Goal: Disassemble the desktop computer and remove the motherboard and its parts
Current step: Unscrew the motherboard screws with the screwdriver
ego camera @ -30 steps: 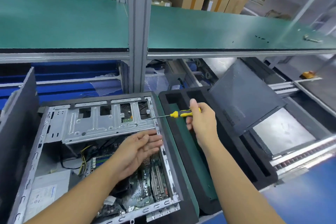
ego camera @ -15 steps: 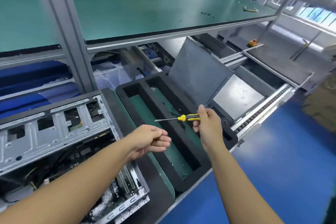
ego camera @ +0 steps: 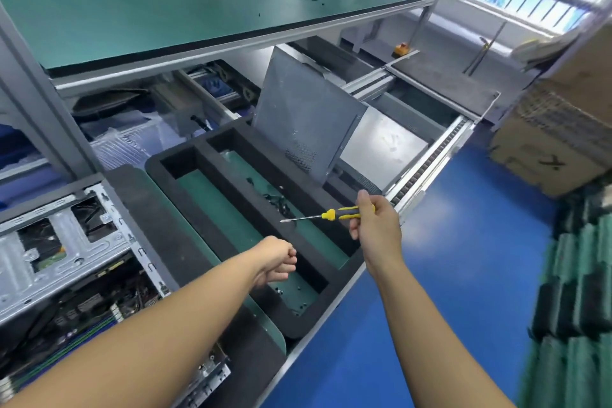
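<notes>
The open desktop case lies on its side at the lower left, with its silver drive cage on top and the motherboard partly seen beneath, cables around it. My left hand is a closed fist over the near compartment of the black foam tray; whatever it may hold is hidden. My right hand grips a yellow-handled screwdriver whose tip points left above the tray's far compartment. Small dark screws lie on the tray's green floor.
A grey perforated side panel leans upright behind the tray. A green shelf overhangs the bench, with small parts on it. Cardboard boxes and stacked green items stand at the right on the blue floor.
My view has swung right, away from the case. My left hand left the case interior, closed into a fist and moved over the foam tray. The right hand carried the screwdriver rightward.
</notes>
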Available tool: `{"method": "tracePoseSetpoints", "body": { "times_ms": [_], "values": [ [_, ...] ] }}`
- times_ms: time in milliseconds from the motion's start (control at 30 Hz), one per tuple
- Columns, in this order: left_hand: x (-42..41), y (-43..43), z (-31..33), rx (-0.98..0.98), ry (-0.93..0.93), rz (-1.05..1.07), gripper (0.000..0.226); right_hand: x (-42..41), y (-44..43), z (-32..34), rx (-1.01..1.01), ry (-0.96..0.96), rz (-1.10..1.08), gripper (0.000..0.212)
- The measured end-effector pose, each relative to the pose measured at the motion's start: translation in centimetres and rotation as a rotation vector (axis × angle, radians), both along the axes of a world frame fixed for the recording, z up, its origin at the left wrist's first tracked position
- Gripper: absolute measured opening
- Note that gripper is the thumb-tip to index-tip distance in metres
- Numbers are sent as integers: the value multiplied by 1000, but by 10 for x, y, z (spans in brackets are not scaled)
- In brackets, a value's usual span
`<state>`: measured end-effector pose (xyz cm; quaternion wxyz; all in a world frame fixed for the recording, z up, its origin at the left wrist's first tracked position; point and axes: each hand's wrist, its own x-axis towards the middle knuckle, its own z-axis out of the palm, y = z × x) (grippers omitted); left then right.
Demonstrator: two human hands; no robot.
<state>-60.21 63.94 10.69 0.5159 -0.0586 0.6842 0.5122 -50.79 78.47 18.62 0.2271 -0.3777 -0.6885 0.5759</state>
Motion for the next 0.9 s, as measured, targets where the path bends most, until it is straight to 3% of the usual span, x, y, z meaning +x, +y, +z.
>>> {"method": "tracePoseSetpoints", "body": {
  "times_ms": [133,300,400,533,700,900],
  "values": [
    [-4,-2,-4,12,-19,36,19,-3,1,-1,-19,0,-10,29],
    [-14,-11,2,-64,201,67,26,-11,-2,-1,-47,10,-1,28],
    [-21,-25,20,46,231,105,30,-22,-10,1,-47,18,34,29],
    [-32,-52,48,97,481,171,29,-45,-34,7,-68,72,100,34],
    [-43,-101,70,161,429,364,26,-77,-82,20,-66,105,237,36],
    [-46,-187,75,217,304,183,20,-100,-141,29,-98,144,420,36]
  ]
}}
